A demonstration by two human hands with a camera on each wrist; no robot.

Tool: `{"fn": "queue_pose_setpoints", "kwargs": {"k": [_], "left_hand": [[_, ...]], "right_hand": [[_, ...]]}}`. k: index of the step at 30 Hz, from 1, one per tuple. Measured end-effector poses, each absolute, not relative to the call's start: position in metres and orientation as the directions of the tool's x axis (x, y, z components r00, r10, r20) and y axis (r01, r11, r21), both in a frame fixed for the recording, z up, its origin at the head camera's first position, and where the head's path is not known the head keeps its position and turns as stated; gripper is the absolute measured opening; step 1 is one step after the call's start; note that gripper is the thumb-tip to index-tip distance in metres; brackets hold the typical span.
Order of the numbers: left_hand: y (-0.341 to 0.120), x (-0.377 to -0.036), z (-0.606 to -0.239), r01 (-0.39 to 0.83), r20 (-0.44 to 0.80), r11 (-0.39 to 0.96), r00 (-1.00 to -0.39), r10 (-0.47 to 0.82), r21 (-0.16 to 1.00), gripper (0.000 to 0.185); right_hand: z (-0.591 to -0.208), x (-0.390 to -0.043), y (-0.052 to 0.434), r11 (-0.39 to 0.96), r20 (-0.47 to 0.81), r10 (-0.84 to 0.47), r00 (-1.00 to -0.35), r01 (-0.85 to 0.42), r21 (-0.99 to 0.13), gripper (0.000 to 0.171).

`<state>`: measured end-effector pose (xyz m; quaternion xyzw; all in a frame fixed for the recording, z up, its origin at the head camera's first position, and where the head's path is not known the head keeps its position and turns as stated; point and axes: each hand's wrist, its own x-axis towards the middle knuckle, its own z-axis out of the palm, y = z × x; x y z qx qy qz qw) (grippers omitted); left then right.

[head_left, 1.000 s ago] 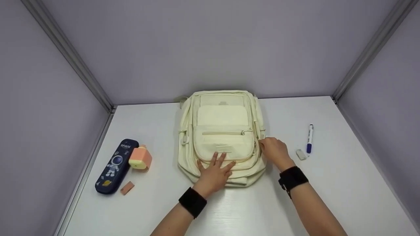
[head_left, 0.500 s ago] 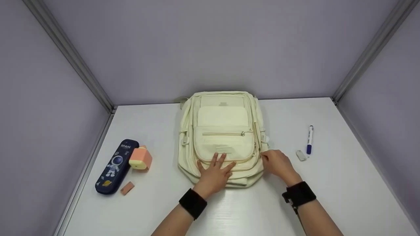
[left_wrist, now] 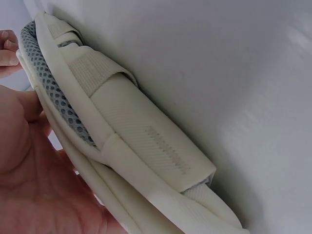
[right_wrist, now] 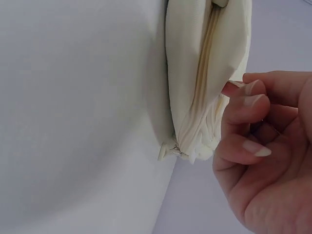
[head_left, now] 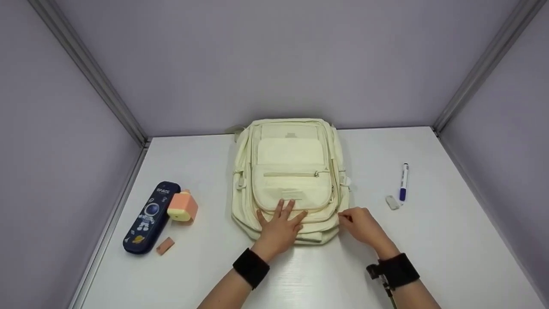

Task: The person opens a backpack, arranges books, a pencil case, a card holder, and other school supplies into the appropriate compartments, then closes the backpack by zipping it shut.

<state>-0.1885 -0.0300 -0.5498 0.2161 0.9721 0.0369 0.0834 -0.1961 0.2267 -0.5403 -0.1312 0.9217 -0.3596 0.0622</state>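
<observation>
While our left hand (head_left: 281,225) lies flat with spread fingers on the lower front of the cream fabric backpack (head_left: 289,171), which rests at the middle of the white table (head_left: 429,240) toward its far edge, our right hand (head_left: 362,223) curls at the bag's near right corner, fingertips (right_wrist: 248,90) pinching something small at the zipper seam (right_wrist: 204,92). We judge the zipper is being run along that side; next we need a steady pull round the corner.
</observation>
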Motion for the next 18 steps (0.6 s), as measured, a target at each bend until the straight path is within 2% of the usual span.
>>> {"fn": "queue_pose_setpoints", "kwargs": {"k": [3,8,14,18], "left_hand": [[-0.03,-0.187,-0.551,0.421,-0.111,0.902,-0.896,0.429,0.091,0.045],[-0.029,-0.184,-0.552,0.431,-0.047,0.899,-0.899,0.435,0.072,0.044],[-0.028,-0.183,-0.554,0.447,0.024,0.893,-0.895,0.446,0.057,0.044],[-0.025,-0.183,-0.552,0.444,0.028,0.892,-0.896,0.443,0.082,0.044]], "right_hand": [[-0.537,-0.192,0.225,0.669,-0.032,-0.31,-0.95,-0.194,-0.717,0.016],[-0.535,-0.182,0.214,0.579,-0.079,-0.388,-0.918,-0.176,-0.796,0.017],[-0.528,-0.176,0.19,0.485,-0.101,-0.371,-0.923,-0.1,-0.869,0.017],[-0.522,-0.176,0.178,0.399,-0.122,-0.342,-0.932,-0.026,-0.917,0.02]]}}
